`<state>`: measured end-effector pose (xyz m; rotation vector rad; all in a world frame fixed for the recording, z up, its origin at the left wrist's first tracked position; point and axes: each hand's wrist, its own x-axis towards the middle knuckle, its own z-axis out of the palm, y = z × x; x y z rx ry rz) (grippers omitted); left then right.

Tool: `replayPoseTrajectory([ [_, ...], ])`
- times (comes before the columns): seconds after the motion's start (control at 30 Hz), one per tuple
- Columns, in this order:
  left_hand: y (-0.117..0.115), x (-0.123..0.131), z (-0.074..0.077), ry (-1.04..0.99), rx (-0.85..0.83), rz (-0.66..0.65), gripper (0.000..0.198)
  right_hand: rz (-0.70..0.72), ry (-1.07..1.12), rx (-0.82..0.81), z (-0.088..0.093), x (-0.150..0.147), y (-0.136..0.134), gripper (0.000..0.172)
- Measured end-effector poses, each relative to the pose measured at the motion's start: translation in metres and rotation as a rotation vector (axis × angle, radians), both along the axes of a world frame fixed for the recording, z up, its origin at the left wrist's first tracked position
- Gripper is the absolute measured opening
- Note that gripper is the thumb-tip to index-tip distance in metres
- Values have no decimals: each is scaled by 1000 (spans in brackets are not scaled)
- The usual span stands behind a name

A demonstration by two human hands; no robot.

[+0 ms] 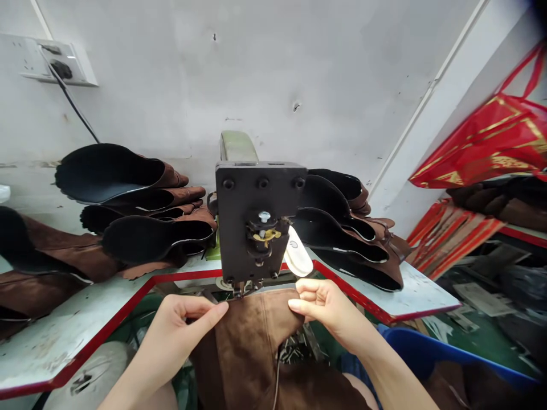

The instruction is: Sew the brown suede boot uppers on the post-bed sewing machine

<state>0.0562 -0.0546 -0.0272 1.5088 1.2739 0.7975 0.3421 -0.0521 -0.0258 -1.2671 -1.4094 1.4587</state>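
A brown suede boot upper [248, 341] hangs from the working end of a sewing machine [260, 228], its top edge lying under the machine's foot. My left hand [183, 324] pinches that edge on the left, thumb and forefinger pressed together. On the right, my right hand [327, 307] grips the other end of the edge between thumb and fingers. The rest of the brown piece drapes down toward my lap. A white oval lever [298, 256] sticks out beside the machine head, just above my right hand.
Stacked brown boot uppers with black linings lie on the table [102, 319] left of the machine, and another stack [350, 239] lies to the right. A blue bin [444, 347] with brown pieces stands at lower right. A red bag [491, 142] hangs beyond it.
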Motion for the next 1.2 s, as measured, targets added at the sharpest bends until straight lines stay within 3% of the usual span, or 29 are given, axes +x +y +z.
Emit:
replayPoseTrajectory([
  [0.2, -7, -31, -19, 2, 3, 102, 57, 3, -29, 35, 6, -30, 1, 45],
  [0.43, -13, -40, -23, 1, 60, 156, 48, -54, -11, 50, 10, -47, -4, 41],
  [0.8, -9, -27, -7, 9, 84, 112, 48, -127, -41, 31, 1, -34, -6, 42],
  [1.07, -8, -60, -29, 57, 67, 118, 51, -85, 7, 51, 5, -59, -8, 39],
  [1.2, -7, -53, -16, 158, 126, 0, 42, -88, 6, 31, 1, -56, -12, 40],
])
